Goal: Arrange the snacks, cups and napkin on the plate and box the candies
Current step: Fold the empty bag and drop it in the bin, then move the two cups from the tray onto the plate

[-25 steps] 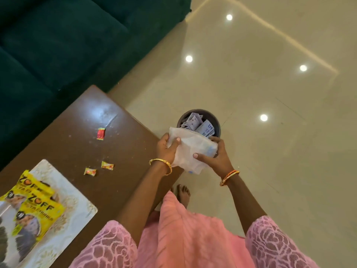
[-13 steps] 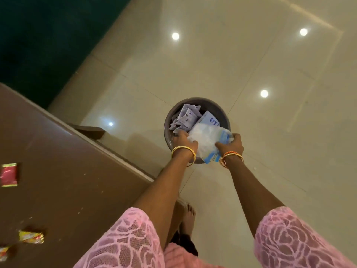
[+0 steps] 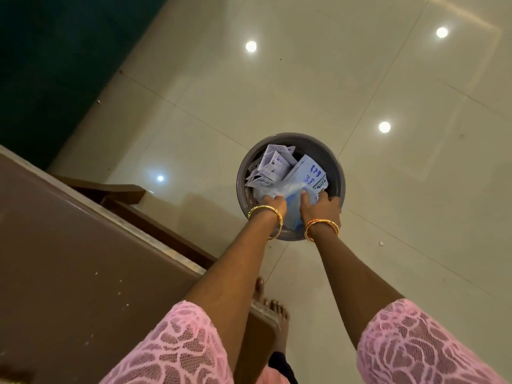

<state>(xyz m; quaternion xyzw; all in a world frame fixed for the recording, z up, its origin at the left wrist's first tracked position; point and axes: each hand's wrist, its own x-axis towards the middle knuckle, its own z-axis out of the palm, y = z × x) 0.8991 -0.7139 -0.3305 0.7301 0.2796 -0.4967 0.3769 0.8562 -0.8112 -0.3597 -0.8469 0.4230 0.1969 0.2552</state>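
Note:
A grey round waste bin (image 3: 336,164) stands on the tiled floor beside the brown table. Both my hands reach down into it. My left hand (image 3: 273,202) and my right hand (image 3: 318,205) press on a crumpled white and blue plastic wrapper (image 3: 292,198) that lies inside the bin, on top of several torn white papers with blue writing (image 3: 277,164). Fingers of both hands are closed on the wrapper. No candies, snack packets, plate or cups are in view now.
The brown table (image 3: 69,259) fills the lower left, its corner close to my left arm, with a lower shelf edge (image 3: 122,189) jutting out beneath. A dark green sofa (image 3: 41,65) is at the upper left. Glossy floor tiles (image 3: 360,79) reflect ceiling lights. My bare feet (image 3: 273,306) stand by the table corner.
My hands carried the wrapper from above the bin down into it, and my head turned right, so the candies, snack packets and plate left the view.

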